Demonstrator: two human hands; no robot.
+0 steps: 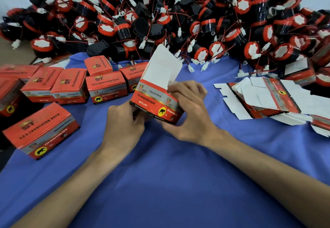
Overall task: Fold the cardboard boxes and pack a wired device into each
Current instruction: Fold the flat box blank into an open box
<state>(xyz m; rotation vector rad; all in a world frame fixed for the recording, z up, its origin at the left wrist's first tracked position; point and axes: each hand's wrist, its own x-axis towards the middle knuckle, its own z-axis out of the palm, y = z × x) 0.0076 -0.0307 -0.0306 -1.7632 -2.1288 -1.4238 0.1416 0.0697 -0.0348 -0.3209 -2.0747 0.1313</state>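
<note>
A red and silver cardboard box (154, 100) is held just above the blue cloth, its white lid flap standing open at the top. My left hand (123, 120) grips its lower left corner with curled fingers. My right hand (191, 109) wraps around its right side, fingers reaching over the open top edge. What lies inside the box is hidden. A big heap of black and red wired devices (178, 18) with white connectors fills the back of the table.
Several closed red boxes (69, 84) stand in a row at the left, and one more closed box (41, 129) lies nearer me. A stack of flat unfolded box blanks (267, 99) lies at the right. The blue cloth (169, 183) covers the table.
</note>
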